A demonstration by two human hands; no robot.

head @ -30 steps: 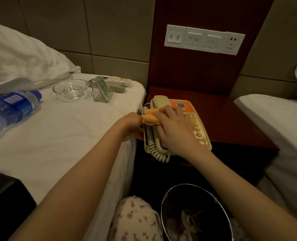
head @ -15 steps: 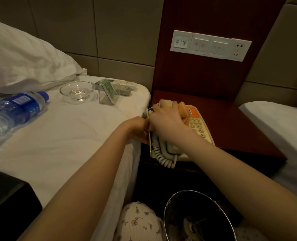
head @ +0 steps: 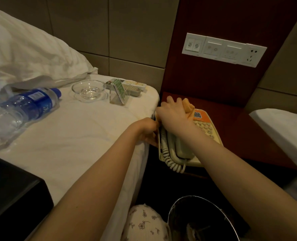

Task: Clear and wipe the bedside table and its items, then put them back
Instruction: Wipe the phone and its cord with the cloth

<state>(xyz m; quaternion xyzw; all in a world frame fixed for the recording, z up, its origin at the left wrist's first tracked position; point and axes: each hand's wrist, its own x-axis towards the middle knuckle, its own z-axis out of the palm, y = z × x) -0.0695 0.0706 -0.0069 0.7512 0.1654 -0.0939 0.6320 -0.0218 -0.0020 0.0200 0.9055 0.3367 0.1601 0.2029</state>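
A beige telephone (head: 184,150) with an orange label and a coiled cord sits at the left edge of the dark red bedside table (head: 248,136). My right hand (head: 173,115) grips an orange cloth (head: 188,106) and presses it on the far end of the handset. My left hand (head: 147,130) holds the phone's left side, fingers curled round its edge. On the bed to the left lie a glass bowl (head: 88,90), a blue-capped water bottle (head: 20,108), a clear card stand (head: 119,92) and a white remote (head: 133,86).
A white pillow (head: 27,54) lies at the back left of the bed. A black box (head: 12,192) sits at the near left. A round waste bin (head: 203,221) stands on the floor below the table. A switch panel (head: 224,49) is on the wall; a second bed (head: 287,126) is at right.
My right hand has slid the orange cloth from the middle of the handset toward its far end. My left hand has stayed at the phone's left side.
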